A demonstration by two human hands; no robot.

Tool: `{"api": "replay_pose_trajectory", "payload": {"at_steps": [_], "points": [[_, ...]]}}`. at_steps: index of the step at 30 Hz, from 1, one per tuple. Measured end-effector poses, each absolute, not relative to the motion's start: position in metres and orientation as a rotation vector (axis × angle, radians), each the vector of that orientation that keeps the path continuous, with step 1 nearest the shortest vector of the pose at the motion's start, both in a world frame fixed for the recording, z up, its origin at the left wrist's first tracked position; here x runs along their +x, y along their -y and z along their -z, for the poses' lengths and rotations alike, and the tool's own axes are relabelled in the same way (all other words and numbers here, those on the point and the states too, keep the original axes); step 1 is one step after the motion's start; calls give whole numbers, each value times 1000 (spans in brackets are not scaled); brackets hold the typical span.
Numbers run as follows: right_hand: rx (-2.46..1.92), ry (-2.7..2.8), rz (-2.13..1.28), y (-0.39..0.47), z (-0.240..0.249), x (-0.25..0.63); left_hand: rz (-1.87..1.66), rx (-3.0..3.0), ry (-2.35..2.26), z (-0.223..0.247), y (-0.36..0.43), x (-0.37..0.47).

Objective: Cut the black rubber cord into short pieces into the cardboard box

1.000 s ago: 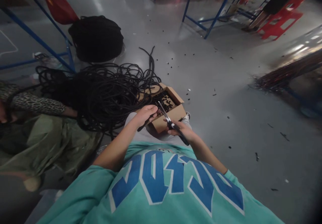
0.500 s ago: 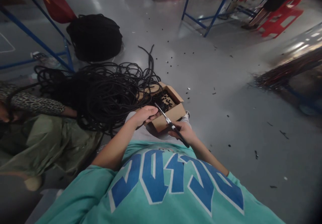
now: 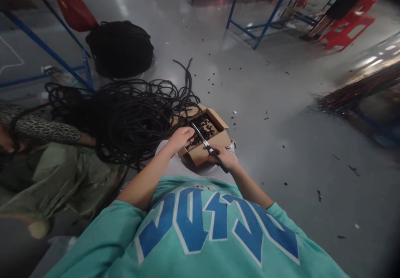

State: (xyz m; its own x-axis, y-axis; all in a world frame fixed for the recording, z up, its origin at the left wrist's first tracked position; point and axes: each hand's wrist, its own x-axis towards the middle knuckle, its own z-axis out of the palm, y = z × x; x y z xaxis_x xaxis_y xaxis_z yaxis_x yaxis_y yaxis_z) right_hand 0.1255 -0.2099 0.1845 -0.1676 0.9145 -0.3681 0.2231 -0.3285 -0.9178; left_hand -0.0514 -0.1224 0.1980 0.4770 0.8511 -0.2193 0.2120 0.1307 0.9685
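Observation:
My left hand [image 3: 181, 138] is closed in a pinch at the near-left edge of an open cardboard box [image 3: 218, 138], on a black cord mostly hidden by the fingers. In my right hand [image 3: 225, 158] are scissors [image 3: 206, 144] with black handles. Their silver blades point up and left over the box, with the tips close beside my left fingertips. Many short black cut pieces [image 3: 210, 128] lie inside the box. A large tangled pile of black cord [image 3: 125, 115] spreads to the left and reaches over the box's far-left flap.
A co-worker's patterned sleeve [image 3: 46, 126] reaches into the pile from the left. Behind it sits a round black bundle [image 3: 120, 49] beside a blue table frame [image 3: 46, 43]. Small black scraps dot the grey floor [image 3: 281, 103]. A red stool [image 3: 348, 30] stands far right.
Both hands have shifted slightly; the right hand and scissors have moved a little up and left. The scissor tips remain close to my left fingers.

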Motion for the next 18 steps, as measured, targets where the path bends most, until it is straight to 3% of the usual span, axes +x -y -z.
{"api": "replay_pose_trajectory", "payload": {"at_steps": [9, 18], "points": [[-1545, 1215, -1590, 201, -169, 126, -484, 1071, -934, -177, 95, -52], [-1568, 1055, -1553, 186, -147, 135, -584, 941, -954, -154, 68, -41]]}}
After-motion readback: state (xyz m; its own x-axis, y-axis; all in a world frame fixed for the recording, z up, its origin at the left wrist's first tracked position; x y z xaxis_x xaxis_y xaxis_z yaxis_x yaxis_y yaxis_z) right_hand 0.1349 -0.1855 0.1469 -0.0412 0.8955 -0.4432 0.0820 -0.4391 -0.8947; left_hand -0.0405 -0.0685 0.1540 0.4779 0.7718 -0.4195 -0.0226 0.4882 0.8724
